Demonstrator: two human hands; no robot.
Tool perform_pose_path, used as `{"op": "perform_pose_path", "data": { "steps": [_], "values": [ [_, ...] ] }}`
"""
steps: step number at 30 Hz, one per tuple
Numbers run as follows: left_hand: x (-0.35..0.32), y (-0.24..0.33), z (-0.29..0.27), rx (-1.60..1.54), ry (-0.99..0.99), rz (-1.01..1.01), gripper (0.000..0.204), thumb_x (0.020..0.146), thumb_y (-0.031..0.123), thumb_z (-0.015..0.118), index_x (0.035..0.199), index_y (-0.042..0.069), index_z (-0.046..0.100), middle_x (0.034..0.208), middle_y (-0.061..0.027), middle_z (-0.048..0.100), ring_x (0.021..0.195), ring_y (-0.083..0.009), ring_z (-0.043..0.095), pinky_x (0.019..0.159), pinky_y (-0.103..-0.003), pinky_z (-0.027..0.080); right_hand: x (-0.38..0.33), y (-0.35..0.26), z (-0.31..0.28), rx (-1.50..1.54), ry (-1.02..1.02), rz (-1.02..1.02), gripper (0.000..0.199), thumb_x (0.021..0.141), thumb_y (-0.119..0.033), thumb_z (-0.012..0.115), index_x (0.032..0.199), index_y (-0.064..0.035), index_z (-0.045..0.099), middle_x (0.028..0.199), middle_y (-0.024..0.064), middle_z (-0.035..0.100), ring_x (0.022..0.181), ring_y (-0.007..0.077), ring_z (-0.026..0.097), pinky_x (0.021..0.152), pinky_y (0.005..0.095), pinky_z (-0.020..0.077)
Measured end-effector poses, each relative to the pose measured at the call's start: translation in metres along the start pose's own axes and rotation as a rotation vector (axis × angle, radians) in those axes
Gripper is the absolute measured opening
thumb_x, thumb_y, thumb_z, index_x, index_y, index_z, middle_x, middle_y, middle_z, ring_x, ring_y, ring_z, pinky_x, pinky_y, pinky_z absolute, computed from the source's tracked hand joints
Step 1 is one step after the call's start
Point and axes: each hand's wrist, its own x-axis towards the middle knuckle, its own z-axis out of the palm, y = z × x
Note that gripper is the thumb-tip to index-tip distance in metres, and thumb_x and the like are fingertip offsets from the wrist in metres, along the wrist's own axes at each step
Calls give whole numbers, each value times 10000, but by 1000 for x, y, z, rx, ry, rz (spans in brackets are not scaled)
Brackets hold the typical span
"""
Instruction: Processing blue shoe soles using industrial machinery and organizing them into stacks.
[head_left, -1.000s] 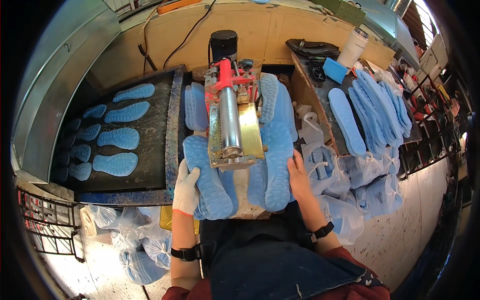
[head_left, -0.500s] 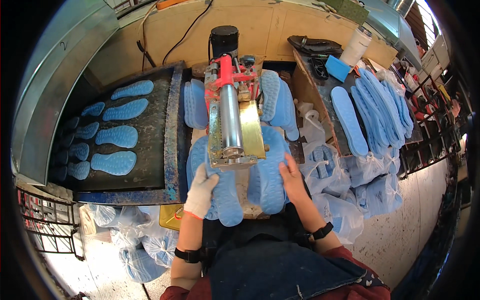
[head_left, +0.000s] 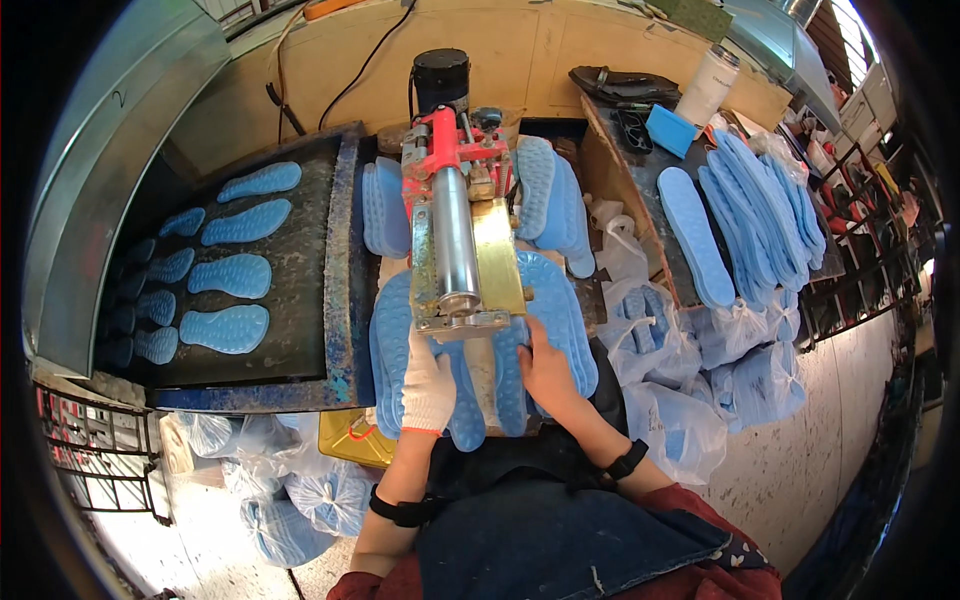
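A worker's two hands press down on blue shoe soles at the near end of a roller machine (head_left: pixel 458 250), a red-and-brass bench unit with a steel cylinder running toward the person. The left hand (head_left: pixel 428 385), in a white knit glove, lies flat with fingers together on a blue sole (head_left: pixel 462 400) just below the machine's front edge, fingertips close to the end of the roller. The bare right hand (head_left: pixel 548 368) rests palm-down on the neighbouring sole (head_left: pixel 510 385), just right of the machine's front corner; its fingers are spread on the rubber rather than closed around it. The hands sit apart, with a narrow strip of sole showing between them.

Stacks of blue soles (head_left: pixel 565 310) crowd both flanks of the machine, leaving little bare bench there. Left of the machine, past a raised blue-stained edge, a dark conveyor belt (head_left: pixel 300 290) carries single soles (head_left: pixel 228 328) spaced well apart, with open belt between them. Right of the machine, beyond a wooden partition, a long fan of soles (head_left: pixel 760 220) fills a side table, and tied plastic bags of soles (head_left: pixel 690 420) pile against its near edge. A white bottle (head_left: pixel 708 88) stands at the far right, behind the machine.
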Motion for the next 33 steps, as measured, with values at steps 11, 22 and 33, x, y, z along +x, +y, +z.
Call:
{"op": "perform_pose_path", "data": {
  "steps": [11, 22, 33],
  "values": [
    [-2, 7, 23, 1489, 436, 260, 486, 875, 21, 468, 1342, 129, 384, 896, 20, 517, 407, -68, 403, 314, -195, 360, 0, -6, -9, -226, -26, -176, 326, 832, -103, 630, 1152, -99, 570, 924, 174, 593, 733, 387, 598, 605, 457, 478],
    [-44, 44, -160, 65, 105, -43, 114, 843, 88, 584, 883, -1, 643, 888, -147, 649, 791, -310, 631, 708, -349, 501, -18, -70, -210, -162, -946, -475, 439, 790, -183, 689, 1208, -123, 570, 1136, 87, 615, 1003, 266, 604, 835, 365, 483],
    [-47, 27, -176, -461, 299, -390, 220, 916, 145, 521, 954, -22, 660, 862, -87, 665, 696, -116, 623, 647, -247, 503, -50, -167, -267, 481, -902, -1257, 244, 900, -227, 535, 940, -26, 667, 984, 151, 651, 812, 251, 632, 703, 326, 491]
  ]
}}
